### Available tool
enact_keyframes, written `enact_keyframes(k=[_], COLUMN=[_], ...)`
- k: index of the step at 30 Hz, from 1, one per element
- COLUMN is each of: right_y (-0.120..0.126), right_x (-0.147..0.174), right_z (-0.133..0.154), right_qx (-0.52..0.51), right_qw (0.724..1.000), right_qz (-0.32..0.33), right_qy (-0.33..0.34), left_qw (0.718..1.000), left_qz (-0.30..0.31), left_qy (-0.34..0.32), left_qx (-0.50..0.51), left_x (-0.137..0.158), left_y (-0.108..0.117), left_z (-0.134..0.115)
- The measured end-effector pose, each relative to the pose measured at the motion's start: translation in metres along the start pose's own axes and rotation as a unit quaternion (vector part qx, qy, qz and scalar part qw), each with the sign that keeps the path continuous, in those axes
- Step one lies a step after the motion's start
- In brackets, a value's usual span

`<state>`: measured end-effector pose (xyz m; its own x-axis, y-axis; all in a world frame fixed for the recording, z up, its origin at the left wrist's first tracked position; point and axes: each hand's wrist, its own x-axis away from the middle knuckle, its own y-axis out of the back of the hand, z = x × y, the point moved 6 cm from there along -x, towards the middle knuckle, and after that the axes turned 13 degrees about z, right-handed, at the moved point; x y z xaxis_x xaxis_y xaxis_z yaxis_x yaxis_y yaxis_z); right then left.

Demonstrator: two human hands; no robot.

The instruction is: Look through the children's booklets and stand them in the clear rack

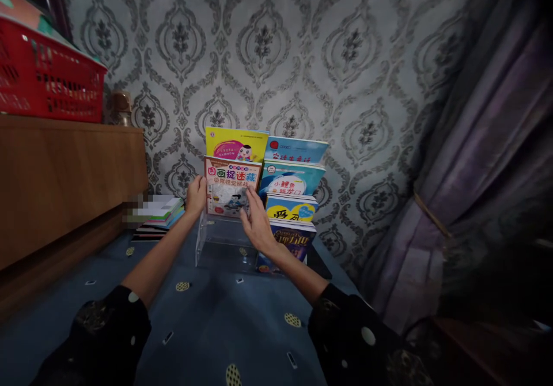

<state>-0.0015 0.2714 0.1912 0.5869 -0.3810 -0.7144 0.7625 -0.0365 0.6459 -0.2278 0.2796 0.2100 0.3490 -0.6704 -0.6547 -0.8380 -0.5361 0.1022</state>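
Note:
A clear acrylic book rack [222, 239] stands on the blue patterned cloth with children's books in its tiers. My left hand [197, 195] is closed at the left edge of a brown-bordered picture book [228, 193], its fingertips partly hidden. Against the lower right of that cover lies my right hand [258, 220], fingers stretched out and thumb apart. Behind the picture book rises a yellow book [237, 143]. The rack's right column holds a blue book [298, 148], a teal book [294, 178], a yellow-and-blue book [291, 208] and a dark purple book [296, 239].
A stack of books [158, 216] lies left of the rack, beside a wooden cabinet [73, 178]. On the cabinet are a red plastic basket [52, 78] and a small brown-topped jar [121, 106]. Patterned wallpaper stands behind; a purple curtain [436, 201] hangs at right.

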Motion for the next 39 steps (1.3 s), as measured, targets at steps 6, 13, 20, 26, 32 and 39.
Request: enact_keyframes(k=[6, 13, 20, 26, 32, 39], right_y=[-0.015, -0.027, -0.028, -0.024, -0.024, -0.024], right_x=[0.001, -0.009, -0.006, 0.001, 0.009, 0.02], right_z=[-0.03, -0.044, -0.045, -0.034, -0.027, -0.019], right_qx=[-0.017, -0.031, -0.042, -0.032, -0.037, -0.053], right_qw=[0.999, 0.997, 0.997, 0.996, 0.996, 0.994], right_qz=[0.011, 0.036, 0.032, 0.055, 0.061, 0.064], right_qy=[-0.029, -0.061, -0.056, -0.066, -0.062, -0.075], left_qw=[0.996, 0.984, 0.98, 0.984, 0.989, 0.998], left_qz=[-0.03, -0.049, -0.029, 0.002, 0.03, -0.028], left_qy=[0.008, 0.014, 0.021, 0.01, 0.004, 0.042], left_qx=[-0.083, -0.17, -0.194, -0.176, -0.147, -0.043], left_x=[-0.009, -0.01, -0.004, 0.005, 0.019, 0.059], left_y=[-0.002, -0.002, 0.003, 0.012, 0.018, 0.025], left_z=[-0.002, -0.005, -0.003, -0.007, -0.014, -0.035])
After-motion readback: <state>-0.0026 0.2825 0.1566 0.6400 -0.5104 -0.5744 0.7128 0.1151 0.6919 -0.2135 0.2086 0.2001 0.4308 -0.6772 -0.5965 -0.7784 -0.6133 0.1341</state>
